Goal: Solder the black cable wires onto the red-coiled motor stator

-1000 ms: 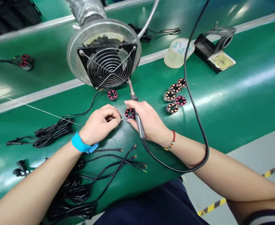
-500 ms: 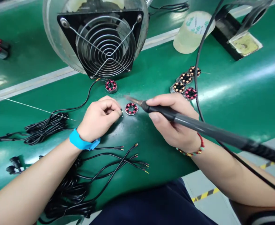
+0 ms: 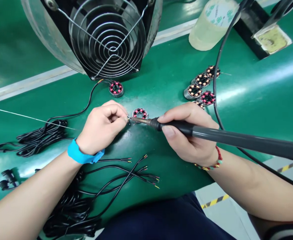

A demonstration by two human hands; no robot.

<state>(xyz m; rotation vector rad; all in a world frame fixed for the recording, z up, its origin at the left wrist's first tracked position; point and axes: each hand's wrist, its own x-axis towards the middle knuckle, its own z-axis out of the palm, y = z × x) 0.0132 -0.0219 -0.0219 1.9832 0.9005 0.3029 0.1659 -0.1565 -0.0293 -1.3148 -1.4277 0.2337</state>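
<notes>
My right hand [image 3: 190, 131] grips a soldering iron [image 3: 236, 138] with a dark grey handle, held between thumb and fingers. Its metal tip [image 3: 141, 120] points left, close to the fingertips of my left hand [image 3: 105, 125]. The left hand is closed in a pinch, and small wire ends [image 3: 128, 118] poke out from its fingertips; most of what it holds is hidden. Just behind the tip lies a round motor stator [image 3: 139, 113] with red-wound coils, partly covered by the iron. Whether the tip touches the wire ends I cannot tell.
A fan with a wire guard [image 3: 113, 50] stands behind, near a wired stator [image 3: 116, 88]. Several stators [image 3: 201, 80] sit at right, by a tape roll [image 3: 208, 28] and a sponge holder [image 3: 271, 40]. Black cables [image 3: 69, 213] lie front left; the iron's cord [image 3: 215, 83] crosses the right side.
The soldering iron's tip has come down and in front of the stator, beside my left fingertips. My left hand keeps its pinch. The whole view has shifted slightly.
</notes>
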